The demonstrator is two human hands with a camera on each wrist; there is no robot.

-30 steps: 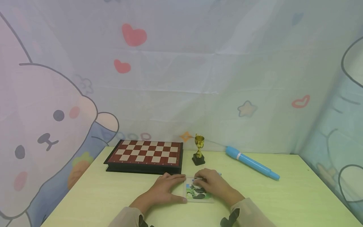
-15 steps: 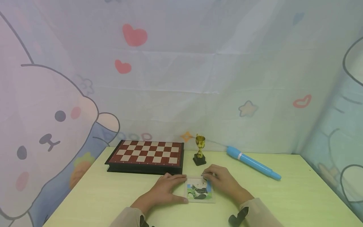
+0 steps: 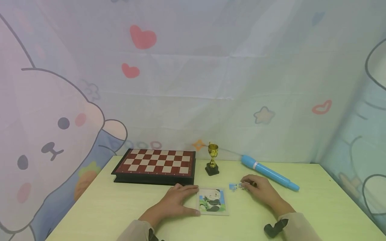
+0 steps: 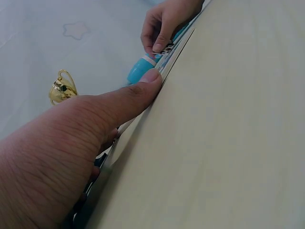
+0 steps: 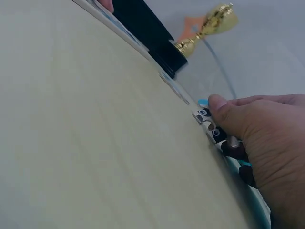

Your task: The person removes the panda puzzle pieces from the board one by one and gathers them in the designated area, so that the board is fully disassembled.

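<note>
A small square panda jigsaw puzzle [image 3: 212,201] in a pale frame lies flat on the table. My left hand [image 3: 172,203] spans its left side, thumb at the near corner and fingertips at the far corner, fingers mostly straight. To the right of the board, several loose puzzle pieces [image 3: 233,186] with blue and panda patterns lie on the table. There my right hand [image 3: 261,190] pinches a puzzle piece between thumb and fingers. In the right wrist view, panda-eye pieces [image 5: 217,133] show beneath the thumb; the palm side and other fingers are partly hidden.
Behind the left hand stands a black-sided chessboard box [image 3: 155,165] with a red and white top. A gold trophy cup [image 3: 212,160] on a black base is behind the puzzle. A thick blue pen-shaped object [image 3: 269,173] lies at the back right, before a patterned cloth backdrop.
My right hand has moved off the puzzle's upper right part and out to the right, uncovering the panda picture and the loose pieces. The left hand has stayed at the board's left side.
</note>
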